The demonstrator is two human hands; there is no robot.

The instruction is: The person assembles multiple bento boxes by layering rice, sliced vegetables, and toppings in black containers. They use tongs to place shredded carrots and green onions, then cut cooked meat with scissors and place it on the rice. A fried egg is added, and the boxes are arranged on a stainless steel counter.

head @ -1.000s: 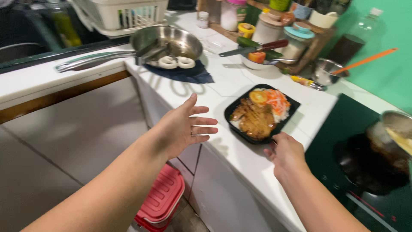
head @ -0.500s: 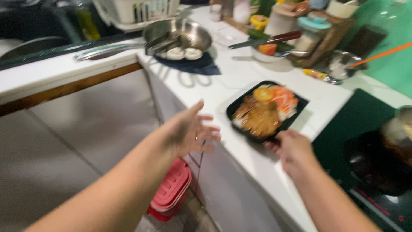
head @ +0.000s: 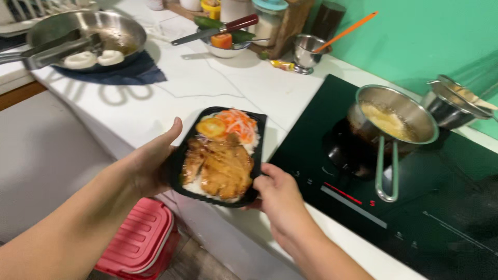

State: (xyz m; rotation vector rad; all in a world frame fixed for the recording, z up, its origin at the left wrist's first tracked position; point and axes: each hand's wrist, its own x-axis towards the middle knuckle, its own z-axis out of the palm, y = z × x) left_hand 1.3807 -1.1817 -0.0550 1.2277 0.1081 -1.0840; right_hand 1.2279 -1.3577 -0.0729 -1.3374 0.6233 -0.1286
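Note:
A black meal tray (head: 258, 127) holds grilled meat over rice, shredded carrot and an orange slice. It sits at the front edge of the white counter (head: 207, 88). My left hand (head: 150, 161) grips the tray's left side with the thumb up along its rim. My right hand (head: 277, 199) holds its near right corner, thumb on the rim. Whether the tray rests on the counter or is lifted off it I cannot tell.
A black induction hob (head: 415, 207) to the right carries a steel pot (head: 397, 122) of yellow liquid and a strainer (head: 456, 103). A frying pan (head: 88, 33) with two white rings sits far left on a dark cloth. A bowl, knife and jars stand behind. A red bin (head: 140, 243) is on the floor.
My left hand came in from open air and took hold of the tray's left side. My right hand stayed at the tray's near corner. The view swung right and closer.

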